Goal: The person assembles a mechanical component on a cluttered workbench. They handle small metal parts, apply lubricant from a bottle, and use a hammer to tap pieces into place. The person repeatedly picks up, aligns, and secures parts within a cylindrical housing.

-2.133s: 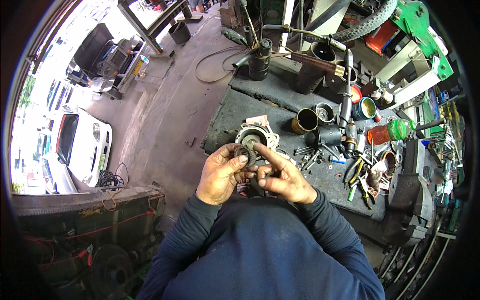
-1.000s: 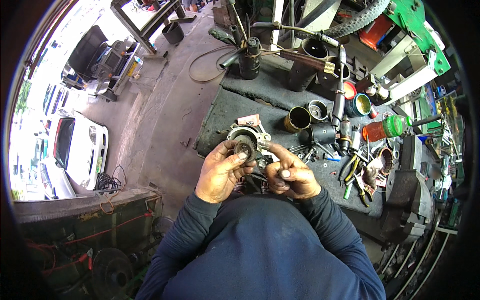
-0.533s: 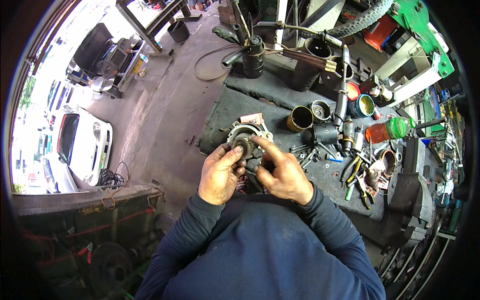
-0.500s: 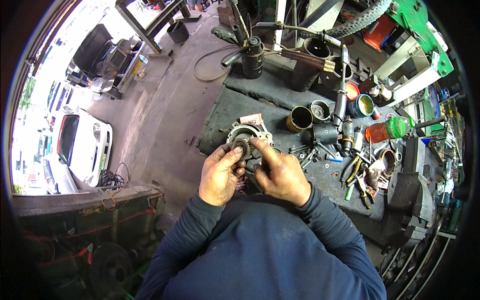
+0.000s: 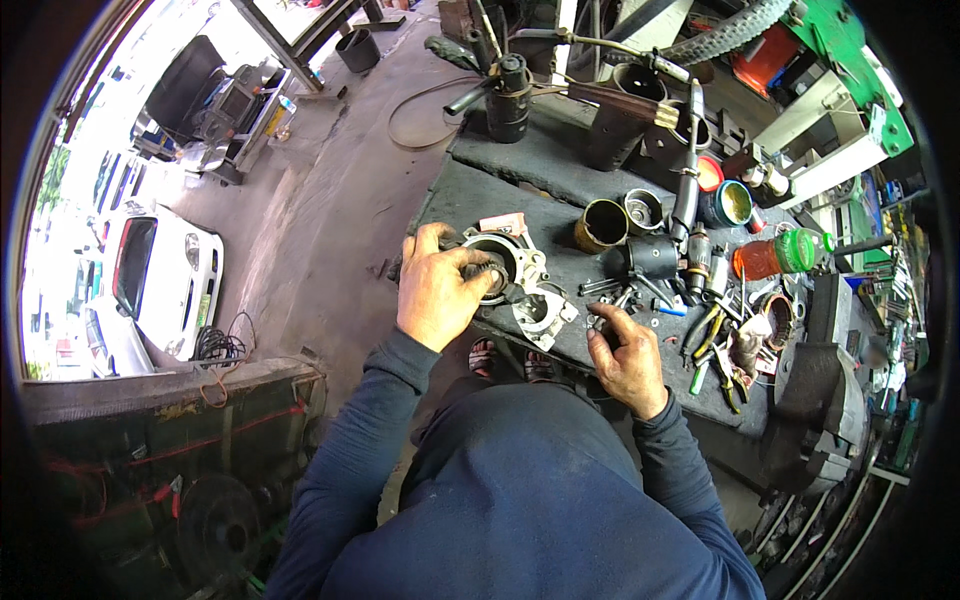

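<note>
My left hand (image 5: 440, 290) grips a small greasy gear (image 5: 492, 283) between thumb and fingers. The gear is at the mouth of a round metal housing (image 5: 520, 262) at the bench's left edge; my fingers partly hide how far it sits inside. A second pale cast-metal cover (image 5: 542, 314) lies just nearer, with an opening in it. My right hand (image 5: 630, 362) hovers by the bench's near edge, thumb and index finger apart and nothing visible between them. It is nearest to a scatter of bolts and small metal parts (image 5: 628, 297).
Beyond the housing are a small box (image 5: 503, 224), an open tin (image 5: 601, 226) and a metal cup (image 5: 643, 210). To the right lie pliers (image 5: 708, 335), a red jar with green lid (image 5: 775, 256) and a vise (image 5: 822, 400). A white car (image 5: 165, 285) stands left.
My left hand has carried the gear from in front of me to the housing. My right hand has drawn away from it, rightward to beside the bolts. The cover has come into view.
</note>
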Action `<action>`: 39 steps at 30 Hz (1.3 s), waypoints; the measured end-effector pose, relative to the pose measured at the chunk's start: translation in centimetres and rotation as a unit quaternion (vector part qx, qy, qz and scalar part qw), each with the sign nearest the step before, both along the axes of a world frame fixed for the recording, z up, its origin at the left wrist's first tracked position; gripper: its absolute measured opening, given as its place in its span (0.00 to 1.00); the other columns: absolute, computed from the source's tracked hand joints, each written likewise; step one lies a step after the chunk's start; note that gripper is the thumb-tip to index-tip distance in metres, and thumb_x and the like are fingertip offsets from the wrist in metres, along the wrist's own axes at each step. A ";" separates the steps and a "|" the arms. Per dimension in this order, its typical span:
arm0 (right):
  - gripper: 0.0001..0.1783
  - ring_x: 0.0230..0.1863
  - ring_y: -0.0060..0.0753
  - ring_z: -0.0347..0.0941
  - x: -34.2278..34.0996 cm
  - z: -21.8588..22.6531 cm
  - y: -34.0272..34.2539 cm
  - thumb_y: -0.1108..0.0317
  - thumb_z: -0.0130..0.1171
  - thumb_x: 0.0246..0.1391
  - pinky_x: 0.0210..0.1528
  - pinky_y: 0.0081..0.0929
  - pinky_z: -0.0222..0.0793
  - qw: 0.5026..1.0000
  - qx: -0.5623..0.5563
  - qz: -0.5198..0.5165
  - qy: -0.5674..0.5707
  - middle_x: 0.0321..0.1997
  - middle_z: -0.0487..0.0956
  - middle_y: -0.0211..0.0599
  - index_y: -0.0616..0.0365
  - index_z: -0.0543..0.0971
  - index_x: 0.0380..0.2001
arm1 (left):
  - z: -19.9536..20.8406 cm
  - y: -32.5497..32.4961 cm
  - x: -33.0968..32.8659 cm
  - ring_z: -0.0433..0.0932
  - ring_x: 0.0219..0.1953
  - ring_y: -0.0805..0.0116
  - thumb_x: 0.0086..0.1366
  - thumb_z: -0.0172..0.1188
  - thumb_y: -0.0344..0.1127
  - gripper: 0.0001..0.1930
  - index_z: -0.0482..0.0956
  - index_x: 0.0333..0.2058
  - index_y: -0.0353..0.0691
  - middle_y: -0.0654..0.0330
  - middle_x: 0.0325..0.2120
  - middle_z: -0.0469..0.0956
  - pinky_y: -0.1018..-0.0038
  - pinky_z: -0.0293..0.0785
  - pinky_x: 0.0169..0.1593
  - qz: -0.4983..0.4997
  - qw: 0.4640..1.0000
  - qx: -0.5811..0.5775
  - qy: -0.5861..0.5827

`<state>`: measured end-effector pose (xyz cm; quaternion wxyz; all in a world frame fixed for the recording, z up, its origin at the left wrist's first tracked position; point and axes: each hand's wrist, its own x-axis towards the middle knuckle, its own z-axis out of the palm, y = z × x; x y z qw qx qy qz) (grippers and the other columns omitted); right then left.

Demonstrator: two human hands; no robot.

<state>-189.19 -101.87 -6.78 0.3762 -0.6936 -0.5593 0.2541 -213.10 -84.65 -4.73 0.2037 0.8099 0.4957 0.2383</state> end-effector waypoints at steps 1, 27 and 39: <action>0.19 0.23 0.34 0.74 0.0 -0.2 -0.1 0.77 0.66 0.61 0.31 0.33 0.71 1.000 0.010 0.003 -0.007 0.24 0.79 0.42 0.64 0.83 0.55 | 0.0 0.2 0.3 0.72 0.61 0.46 0.58 0.78 0.42 0.14 0.94 0.42 0.44 0.49 0.58 0.78 0.55 0.71 0.66 0.000 1.000 -0.003 0.022; 0.15 0.46 0.31 0.86 0.6 2.1 4.3 0.83 0.53 0.67 0.51 0.31 0.80 0.984 -0.066 -0.045 0.156 0.45 0.88 0.43 0.67 0.81 0.54 | 1.0 0.9 0.3 0.63 0.73 0.44 0.47 0.83 0.39 0.22 0.92 0.43 0.47 0.53 0.72 0.68 0.44 0.62 0.73 -0.040 0.994 -0.042 0.094; 0.15 0.43 0.33 0.85 -1.7 4.5 6.4 0.78 0.60 0.65 0.48 0.31 0.79 0.994 -0.052 -0.037 0.094 0.45 0.85 0.44 0.66 0.82 0.54 | 1.0 1.7 -0.3 0.61 0.73 0.43 0.46 0.82 0.39 0.21 0.92 0.42 0.45 0.51 0.73 0.66 0.43 0.63 0.70 -0.080 0.992 -0.037 0.092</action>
